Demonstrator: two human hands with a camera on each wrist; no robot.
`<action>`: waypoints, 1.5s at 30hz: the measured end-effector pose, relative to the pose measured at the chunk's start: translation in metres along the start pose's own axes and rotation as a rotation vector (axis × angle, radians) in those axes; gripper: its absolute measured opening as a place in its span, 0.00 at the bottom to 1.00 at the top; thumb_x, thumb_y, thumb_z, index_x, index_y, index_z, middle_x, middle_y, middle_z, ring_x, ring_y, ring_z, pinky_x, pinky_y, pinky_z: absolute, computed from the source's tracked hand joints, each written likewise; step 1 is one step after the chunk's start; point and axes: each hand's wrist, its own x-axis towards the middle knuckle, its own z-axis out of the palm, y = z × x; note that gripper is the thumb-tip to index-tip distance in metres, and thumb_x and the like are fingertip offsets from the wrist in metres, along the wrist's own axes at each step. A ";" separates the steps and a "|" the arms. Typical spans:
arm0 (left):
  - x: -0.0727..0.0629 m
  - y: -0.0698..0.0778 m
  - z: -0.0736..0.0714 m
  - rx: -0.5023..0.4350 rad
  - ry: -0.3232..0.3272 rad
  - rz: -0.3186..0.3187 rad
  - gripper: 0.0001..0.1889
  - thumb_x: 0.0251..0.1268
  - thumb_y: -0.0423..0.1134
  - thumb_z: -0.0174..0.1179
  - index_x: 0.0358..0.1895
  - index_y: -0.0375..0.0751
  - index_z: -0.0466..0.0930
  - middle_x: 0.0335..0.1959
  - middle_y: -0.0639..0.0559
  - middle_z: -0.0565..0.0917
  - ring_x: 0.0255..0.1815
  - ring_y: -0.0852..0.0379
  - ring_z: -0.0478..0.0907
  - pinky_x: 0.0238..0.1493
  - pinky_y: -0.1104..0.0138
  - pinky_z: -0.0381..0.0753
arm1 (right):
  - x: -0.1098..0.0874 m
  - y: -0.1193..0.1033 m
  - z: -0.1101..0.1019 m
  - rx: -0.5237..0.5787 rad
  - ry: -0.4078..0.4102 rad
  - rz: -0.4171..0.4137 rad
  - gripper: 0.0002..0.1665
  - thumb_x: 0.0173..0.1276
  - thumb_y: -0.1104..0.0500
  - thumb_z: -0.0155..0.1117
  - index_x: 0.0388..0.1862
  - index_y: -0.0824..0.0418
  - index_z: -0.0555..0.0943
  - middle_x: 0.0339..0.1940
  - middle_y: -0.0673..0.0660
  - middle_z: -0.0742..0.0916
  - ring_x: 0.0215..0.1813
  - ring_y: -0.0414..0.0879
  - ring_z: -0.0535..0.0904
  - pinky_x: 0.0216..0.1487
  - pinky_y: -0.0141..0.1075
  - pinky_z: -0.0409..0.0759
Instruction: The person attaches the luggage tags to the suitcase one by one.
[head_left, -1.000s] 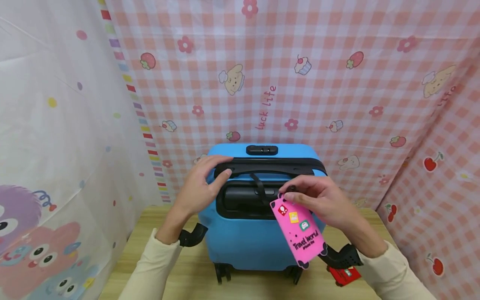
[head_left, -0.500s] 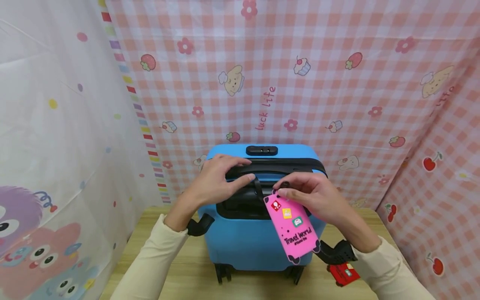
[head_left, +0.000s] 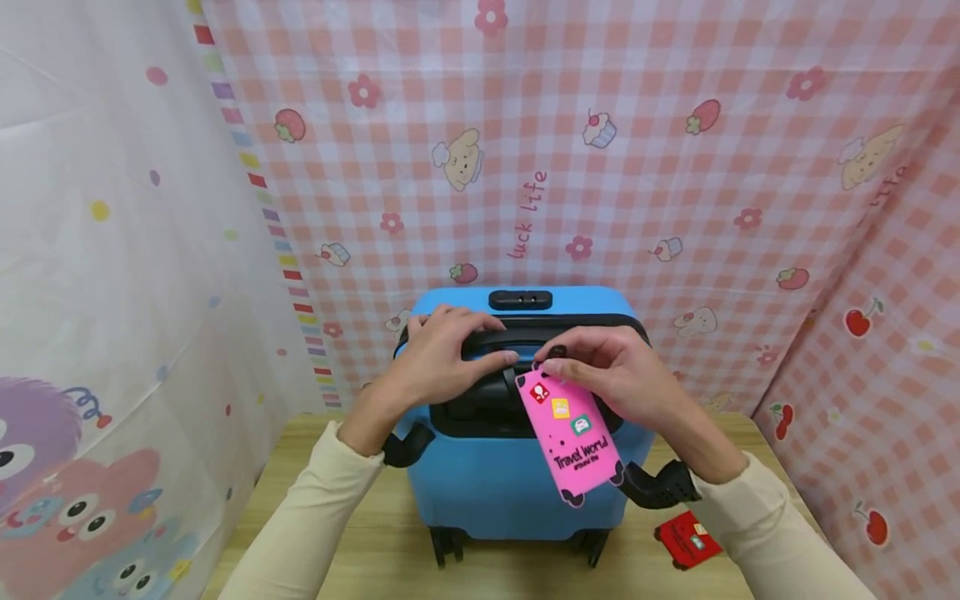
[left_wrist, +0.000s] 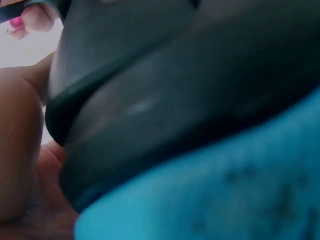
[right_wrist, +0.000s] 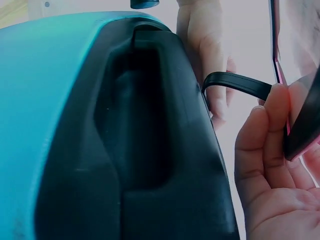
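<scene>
A bright pink luggage tag [head_left: 572,437], printed "Travel World", hangs from my right hand [head_left: 618,375], which pinches its top end between thumb and fingers. A black strap [right_wrist: 237,84] runs from the tag's end to the suitcase handle [right_wrist: 212,150] and bends over it in the right wrist view. My left hand [head_left: 442,354] lies over the handle's left part, fingers on the far side and thumb on the near side, its thumb tip close to the strap. The blue suitcase [head_left: 517,483] stands upright in front of me. Part of the strap is hidden behind my right fingers.
On the wooden table [head_left: 360,533], a red luggage tag [head_left: 687,540] lies to the right of the suitcase, near my right sleeve. A black combination lock [head_left: 521,300] sits on the suitcase's upper face. Patterned curtains [head_left: 637,192] stand behind and at both sides.
My left hand has moved right along the handle to the strap. My right hand has carried the pink tag left and slightly up, nearer the left thumb.
</scene>
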 end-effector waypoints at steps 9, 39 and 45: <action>0.004 0.002 0.001 -0.031 0.040 0.009 0.18 0.67 0.54 0.63 0.53 0.49 0.84 0.47 0.52 0.84 0.52 0.52 0.71 0.52 0.49 0.58 | 0.014 0.000 0.000 0.044 -0.036 -0.018 0.09 0.71 0.64 0.63 0.48 0.65 0.84 0.33 0.58 0.87 0.27 0.50 0.82 0.28 0.38 0.82; 0.000 -0.005 0.011 -0.314 0.109 -0.109 0.14 0.60 0.49 0.70 0.47 0.51 0.85 0.45 0.57 0.87 0.46 0.59 0.80 0.46 0.60 0.79 | 0.018 0.011 -0.002 0.109 -0.032 0.041 0.13 0.72 0.63 0.62 0.52 0.66 0.83 0.36 0.60 0.88 0.31 0.50 0.84 0.33 0.39 0.85; 0.003 -0.004 0.009 -0.362 0.090 -0.131 0.13 0.60 0.46 0.71 0.47 0.51 0.85 0.44 0.56 0.87 0.48 0.58 0.81 0.51 0.58 0.78 | 0.018 0.009 -0.003 0.085 -0.024 0.026 0.12 0.71 0.63 0.63 0.50 0.65 0.85 0.37 0.60 0.88 0.33 0.50 0.84 0.34 0.39 0.84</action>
